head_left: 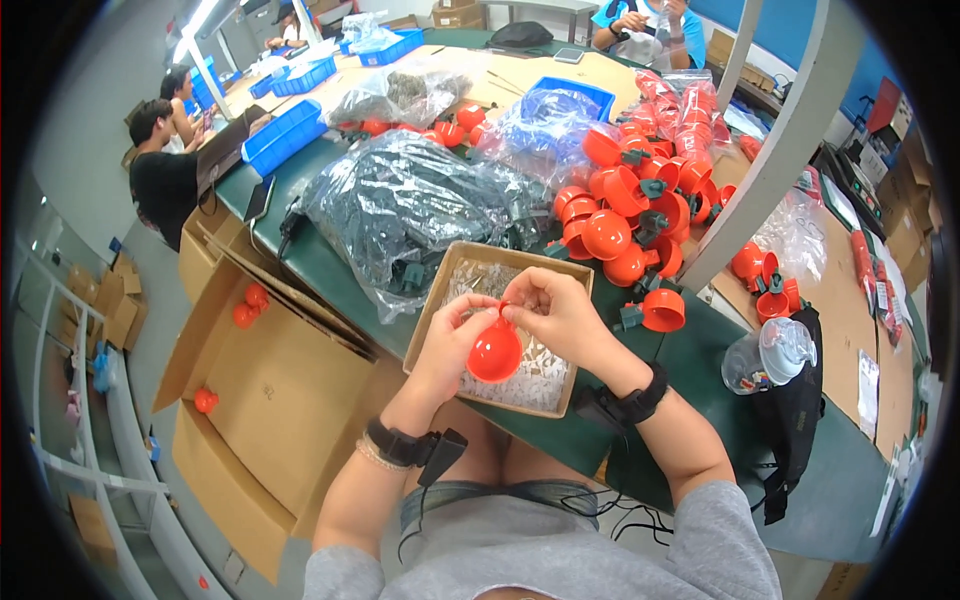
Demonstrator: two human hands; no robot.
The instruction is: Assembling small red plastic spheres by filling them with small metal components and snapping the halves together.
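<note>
A round red plastic cup hangs over a shallow cardboard tray, its hollow side facing me. My left hand pinches the cup's top edge with thumb and forefinger. From the other side my right hand is closed at the same spot, thumb and fingertips together on the small upper end of the cup. Whether a small part sits between the fingertips is hidden. Under my hands, the cardboard tray holds many small pale and metallic pieces.
Red cups with dark green fittings are heaped to the right, beside a grey post. A clear bag of dark green parts lies beyond the tray. A large open carton stands at left; a clear plastic jar stands at right.
</note>
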